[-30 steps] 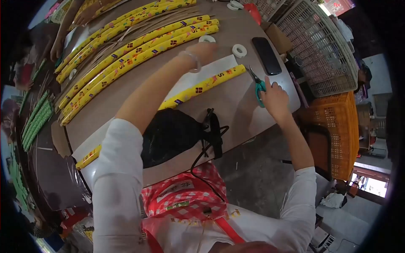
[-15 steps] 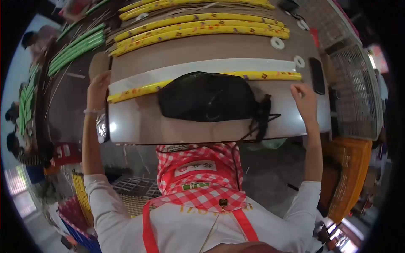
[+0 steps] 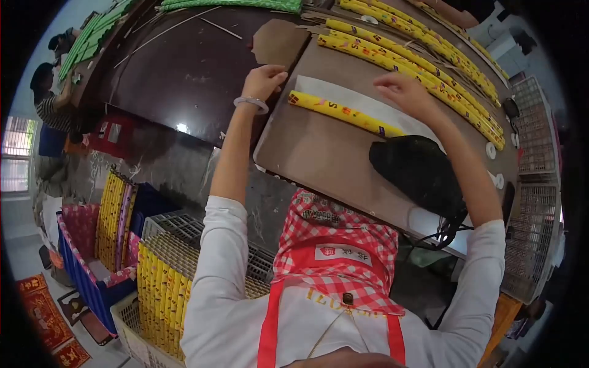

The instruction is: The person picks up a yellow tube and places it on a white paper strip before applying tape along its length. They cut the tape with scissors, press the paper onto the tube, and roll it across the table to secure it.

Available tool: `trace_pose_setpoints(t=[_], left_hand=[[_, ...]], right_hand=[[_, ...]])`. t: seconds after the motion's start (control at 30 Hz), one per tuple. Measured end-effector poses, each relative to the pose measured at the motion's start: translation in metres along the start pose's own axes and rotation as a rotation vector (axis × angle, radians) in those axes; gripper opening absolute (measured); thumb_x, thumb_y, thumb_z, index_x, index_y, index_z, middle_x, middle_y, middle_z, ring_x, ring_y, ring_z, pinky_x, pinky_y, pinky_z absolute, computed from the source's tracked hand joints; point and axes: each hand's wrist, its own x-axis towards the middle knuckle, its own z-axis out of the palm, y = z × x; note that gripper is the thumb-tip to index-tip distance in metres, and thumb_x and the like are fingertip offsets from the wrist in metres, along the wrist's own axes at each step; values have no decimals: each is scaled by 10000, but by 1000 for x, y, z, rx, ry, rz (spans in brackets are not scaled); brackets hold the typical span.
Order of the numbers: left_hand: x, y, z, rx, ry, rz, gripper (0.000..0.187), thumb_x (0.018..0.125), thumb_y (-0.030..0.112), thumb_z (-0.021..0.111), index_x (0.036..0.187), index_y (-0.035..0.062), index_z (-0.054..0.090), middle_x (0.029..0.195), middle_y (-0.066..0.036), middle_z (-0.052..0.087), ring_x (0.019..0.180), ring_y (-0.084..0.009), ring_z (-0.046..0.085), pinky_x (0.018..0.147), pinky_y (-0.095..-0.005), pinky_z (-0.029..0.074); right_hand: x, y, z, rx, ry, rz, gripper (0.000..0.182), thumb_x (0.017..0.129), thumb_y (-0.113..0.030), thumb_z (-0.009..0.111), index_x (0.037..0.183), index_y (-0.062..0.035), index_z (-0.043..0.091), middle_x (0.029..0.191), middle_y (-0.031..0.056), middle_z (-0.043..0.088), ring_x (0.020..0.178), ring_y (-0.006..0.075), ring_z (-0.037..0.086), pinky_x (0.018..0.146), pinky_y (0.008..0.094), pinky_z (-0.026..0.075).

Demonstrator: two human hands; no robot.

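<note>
A yellow patterned tube (image 3: pixel 343 114) lies on the brown table beside a long white sheet (image 3: pixel 328 91). My left hand (image 3: pixel 265 84), a bracelet on its wrist, is just left of the tube's near end at the table edge. Its fingers are curled; whatever they may hold is too small to tell. My right hand (image 3: pixel 402 93) is above the white sheet, fingers stretched to the left, holding nothing visible. Below my right forearm, a black bag-like object (image 3: pixel 414 172) with cords covers the tube's other end.
More yellow tubes (image 3: pixel 411 69) and brown strips lie farther back. White rings (image 3: pixel 491 151) and a dark phone (image 3: pixel 508 201) are at the right. Green tubes (image 3: pixel 233 3) lie on the dark table (image 3: pixel 178 80). A crate (image 3: pixel 132 325) stands lower left; another person (image 3: pixel 52 104) is at far left.
The view has swung left. My right hand has moved from the tube's right end to above the sheet nearer my left hand, and its fingers have spread from a pinch.
</note>
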Motion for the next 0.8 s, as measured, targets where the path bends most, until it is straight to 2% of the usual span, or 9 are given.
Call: trace_pose_setpoints(t=[0.1,0.17,0.23,0.3,0.47,0.57,0.63,0.77,0.8], left_hand=[[5,3,8,46,-92,-15,287,815,159,613,1046,-13,614,744,-41,627,485,-71,487,463,-221,405],[5,1,9,-39,-176,-38,286,815,164,612,1033,-21,617,687,-34,605,463,-72,477,446,-226,394],[6,-6,10,-71,-222,-25,273,819,162,600,1001,-40,618,634,-29,578,462,-73,480,443,-229,393],[7,-12,13,-109,-219,-24,246,822,167,590,942,-45,623,606,-30,563,463,-77,487,444,-232,396],[5,-13,15,-82,-245,-12,234,818,174,584,895,-44,618,616,-41,574,469,-79,500,455,-231,409],[4,-11,16,-44,-227,-13,237,792,184,583,889,-27,629,638,-79,606,485,-116,549,499,-252,444],[4,-10,16,-21,-217,-12,246,768,194,585,892,-12,641,652,-107,630,499,-151,594,537,-272,473],[4,-10,15,1,-233,-24,245,798,190,588,913,-24,620,668,-80,612,477,-108,527,500,-255,443],[5,-10,15,5,-243,-31,252,795,196,589,920,-20,622,672,-81,613,479,-112,529,507,-259,445]], right_hand=[[60,-13,48,0,-42,-70,259,815,-219,571,998,-43,623,963,123,635,867,234,613,752,316,476],[89,-22,75,-38,-72,-19,239,830,-195,567,989,-22,613,918,104,633,847,190,605,758,293,468],[103,-29,95,-22,-53,-26,234,819,-219,569,941,-29,629,827,112,638,748,189,607,679,301,468],[113,-34,107,-60,-124,64,282,791,-283,579,921,-40,639,837,148,642,786,307,609,697,374,476],[114,-31,117,-56,-111,91,288,798,-292,557,867,-22,629,801,160,632,741,312,600,668,373,466],[115,-21,125,13,-54,57,291,796,-289,556,857,-12,623,786,156,628,718,274,603,654,357,461],[108,-30,125,88,7,49,250,811,-249,574,850,-5,608,701,85,591,641,130,531,608,280,434],[103,-35,122,101,10,127,236,808,-223,582,870,3,599,744,84,595,665,122,538,622,270,440],[101,-34,120,115,81,86,224,790,-216,592,866,-6,604,757,104,604,679,160,564,628,289,453]])
